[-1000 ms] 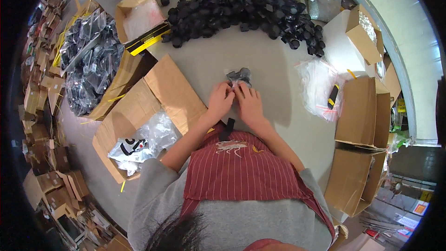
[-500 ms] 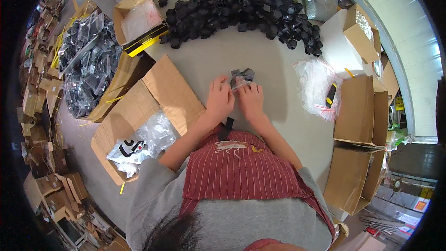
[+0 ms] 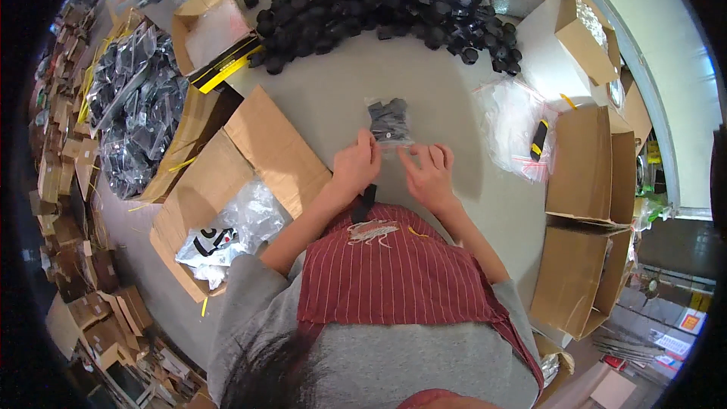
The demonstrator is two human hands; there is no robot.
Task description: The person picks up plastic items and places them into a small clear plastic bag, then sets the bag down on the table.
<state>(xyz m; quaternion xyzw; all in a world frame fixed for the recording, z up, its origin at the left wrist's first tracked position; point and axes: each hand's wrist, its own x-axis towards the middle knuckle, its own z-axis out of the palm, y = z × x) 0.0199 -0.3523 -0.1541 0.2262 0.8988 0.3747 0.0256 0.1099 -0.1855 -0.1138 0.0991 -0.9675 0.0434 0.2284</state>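
A small clear plastic zip bag [image 3: 389, 120] with black plastic parts in it lies flat on the grey table in front of me. My left hand [image 3: 356, 165] pinches its near left corner. At the near right corner, my right hand [image 3: 430, 176] has thumb and forefinger together on the bag's edge, its other fingers curled. Beyond the bag, a long heap of black plastic parts [image 3: 379, 4] curves across the far side of the table. Several flat clear bags [image 3: 509, 125] lie in a pile to the right.
A yellow-and-black cutter [image 3: 538, 140] rests on the pile of flat bags. Open cardboard boxes [image 3: 579, 170] line the right side. At left are an open carton [image 3: 197, 204] with crumpled plastic and a big box of filled bags [image 3: 140, 113].
The bag now lies flat and in full view, where my hands covered part of it before. My right hand has drawn back and to the right; the left has come slightly nearer.
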